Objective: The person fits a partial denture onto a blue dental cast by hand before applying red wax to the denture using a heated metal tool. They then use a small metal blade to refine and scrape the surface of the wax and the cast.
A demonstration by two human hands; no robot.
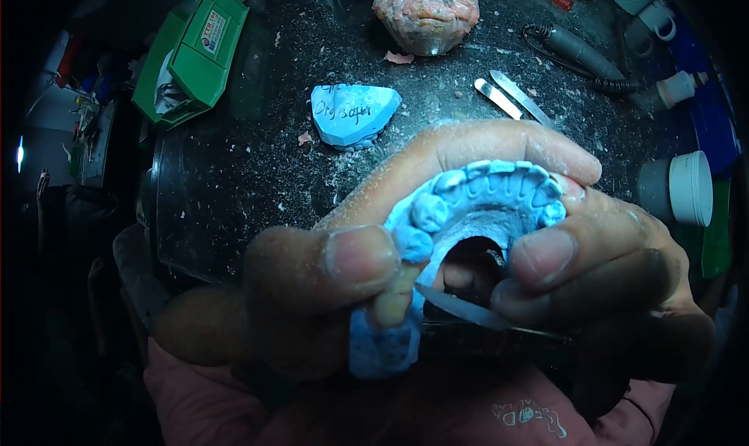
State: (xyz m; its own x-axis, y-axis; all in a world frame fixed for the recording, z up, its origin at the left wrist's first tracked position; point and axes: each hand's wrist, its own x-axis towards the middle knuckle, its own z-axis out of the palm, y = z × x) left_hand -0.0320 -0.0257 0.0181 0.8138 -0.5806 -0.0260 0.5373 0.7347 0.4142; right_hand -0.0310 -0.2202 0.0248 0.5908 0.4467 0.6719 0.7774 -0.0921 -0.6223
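A blue plaster dental cast (390, 345), a horseshoe arch with a row of teeth, is close in front of me. My left hand (312, 282) grips it, thumb pressed on the near left side and a finger wrapped round the front teeth. Just below the thumb, tan tooth-shaped pieces (392, 304) sit on the arch. My right hand (616, 267) is closed on a small pointed knife (464, 309); its blade tip is right at the tan pieces. The right fingertips lie close to the cast's right side. The knife's handle is mostly hidden in the hand.
Behind the hands, a second blue cast (355, 112) with handwriting lies on the dusty dark table (226, 204). Further back are a lumpy pink mass (425, 13), two metal blades (511, 95), a corded handpiece (577, 52), a green bin (195, 48) and a white-lidded jar (690, 189).
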